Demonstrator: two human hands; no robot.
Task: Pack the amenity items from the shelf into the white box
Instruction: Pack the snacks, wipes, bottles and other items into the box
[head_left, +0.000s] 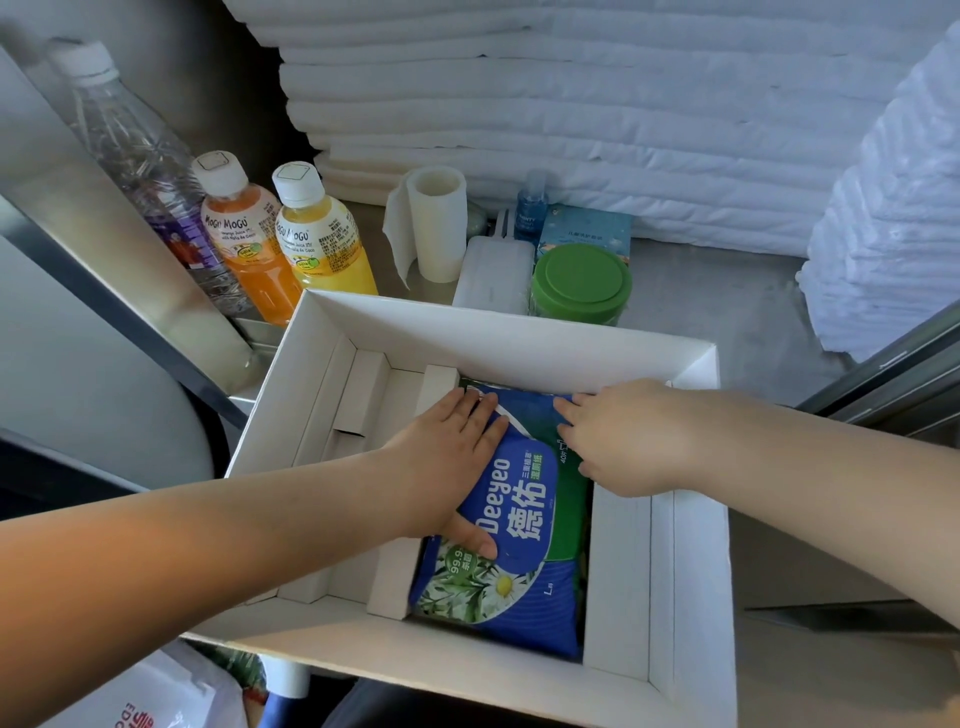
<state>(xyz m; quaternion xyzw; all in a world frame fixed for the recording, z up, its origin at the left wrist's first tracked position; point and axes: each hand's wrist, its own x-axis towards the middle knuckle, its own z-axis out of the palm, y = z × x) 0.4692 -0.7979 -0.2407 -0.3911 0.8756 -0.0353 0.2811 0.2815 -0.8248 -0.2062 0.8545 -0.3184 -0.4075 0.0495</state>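
Note:
A white box (696, 597) with cardboard dividers rests on the shelf's front edge. A blue and green wet-wipes pack (524, 540) lies in its middle compartment. My left hand (447, 462) holds the pack's left side, thumb on its face. My right hand (628, 436) presses flat on the pack's upper right corner. On the shelf behind the box stand a green-lidded jar (581, 278), a white case (493, 273), a paper roll (434, 221), a small blue bottle (531, 208) and a light-blue carton (587, 228).
Two juice bottles (270, 239) and a clear water bottle (140, 156) stand at the shelf's left. Folded white towels (597, 104) are stacked at the back, more (893, 218) on the right. A red and white bag (156, 696) lies below the box.

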